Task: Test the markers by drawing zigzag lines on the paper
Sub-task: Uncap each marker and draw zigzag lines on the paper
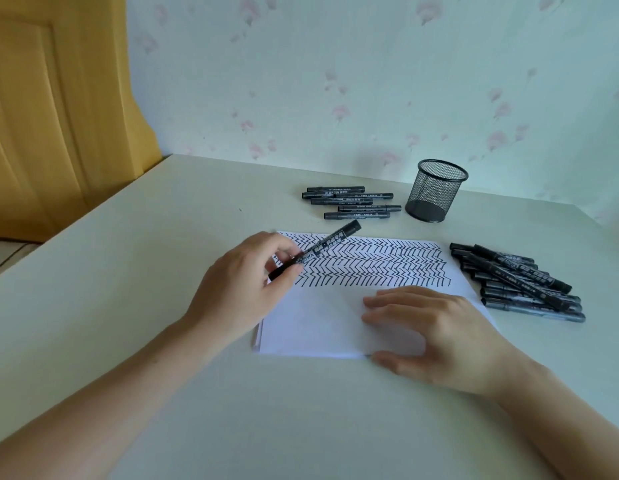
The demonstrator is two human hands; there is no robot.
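Pale worktop: paper at centre, upper half filled with zigzag rows, lower half blank; left hand pinches a marker above it, right hand flat on it; judged roughly midway, piles upper centre and right.

A pale table lies open along its whole left side and near edge, with nothing there to block a reaching hand. Across the far side, a row of markers lies just left of an upright mesh pen cup, near the wall. A heap of markers crowds the right, just beside the paper.
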